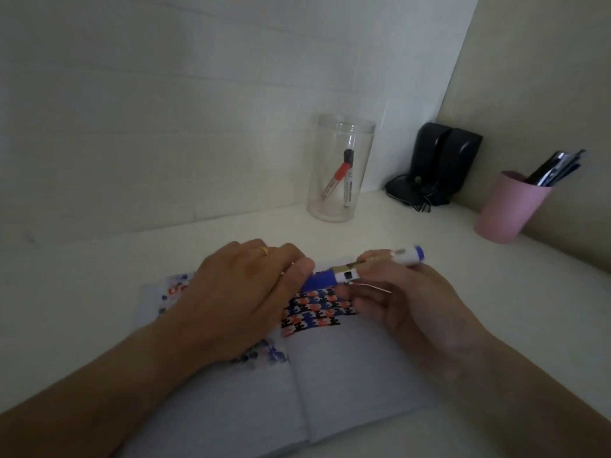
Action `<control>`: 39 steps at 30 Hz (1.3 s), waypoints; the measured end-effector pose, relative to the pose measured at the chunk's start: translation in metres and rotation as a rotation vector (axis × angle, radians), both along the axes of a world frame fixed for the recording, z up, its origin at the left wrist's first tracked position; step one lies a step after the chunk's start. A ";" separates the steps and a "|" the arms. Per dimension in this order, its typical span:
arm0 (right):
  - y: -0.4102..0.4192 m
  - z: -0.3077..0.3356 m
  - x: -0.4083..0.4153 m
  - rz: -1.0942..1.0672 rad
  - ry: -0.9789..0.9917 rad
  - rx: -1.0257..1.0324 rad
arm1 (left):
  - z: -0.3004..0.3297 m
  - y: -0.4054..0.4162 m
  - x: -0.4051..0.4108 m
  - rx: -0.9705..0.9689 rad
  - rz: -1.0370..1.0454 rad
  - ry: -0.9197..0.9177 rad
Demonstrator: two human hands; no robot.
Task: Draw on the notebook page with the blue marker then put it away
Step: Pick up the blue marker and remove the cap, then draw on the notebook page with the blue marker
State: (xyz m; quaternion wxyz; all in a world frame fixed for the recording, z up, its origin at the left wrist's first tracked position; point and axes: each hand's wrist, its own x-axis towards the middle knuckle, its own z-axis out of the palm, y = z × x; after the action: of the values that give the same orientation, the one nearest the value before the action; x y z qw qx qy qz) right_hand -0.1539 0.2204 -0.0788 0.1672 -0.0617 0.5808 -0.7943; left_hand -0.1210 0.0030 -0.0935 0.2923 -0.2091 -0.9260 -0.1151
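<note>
An open notebook point(347, 375) lies on the white desk, with a blue, red and black pattern across the top of its right page. The blue marker point(363, 267) is held level above that pattern. My right hand point(413, 302) grips its white barrel. My left hand point(244, 289) pinches the blue cap at the marker's left end; whether the cap is fully seated I cannot tell. A clear plastic jar point(340, 166) stands behind the notebook, holding a red-capped marker point(335, 180) and a black-capped marker point(347, 180).
A pink cup point(509, 209) with dark pens stands at the right. Two black speakers point(443, 160) with a tangled cable sit in the back corner. White walls close the desk at the back and right.
</note>
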 end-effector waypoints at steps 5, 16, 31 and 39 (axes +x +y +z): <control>-0.007 0.004 0.011 0.037 0.050 -0.020 | 0.007 0.007 0.002 0.026 -0.084 0.026; -0.017 0.011 0.025 -0.130 0.277 0.069 | 0.018 0.023 0.007 0.114 -0.161 0.000; -0.034 0.006 0.035 -0.114 0.133 -0.008 | 0.025 0.009 0.008 -0.036 -0.198 -0.147; -0.035 0.005 0.039 -0.181 0.077 -0.018 | 0.027 0.006 0.003 -0.231 -0.149 -0.033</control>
State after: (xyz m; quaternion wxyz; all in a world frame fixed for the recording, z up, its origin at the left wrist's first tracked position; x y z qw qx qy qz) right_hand -0.1151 0.1850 -0.0733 0.0720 -0.0409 0.5826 -0.8085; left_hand -0.1179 0.0092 -0.0662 0.2416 -0.3074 -0.9198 -0.0326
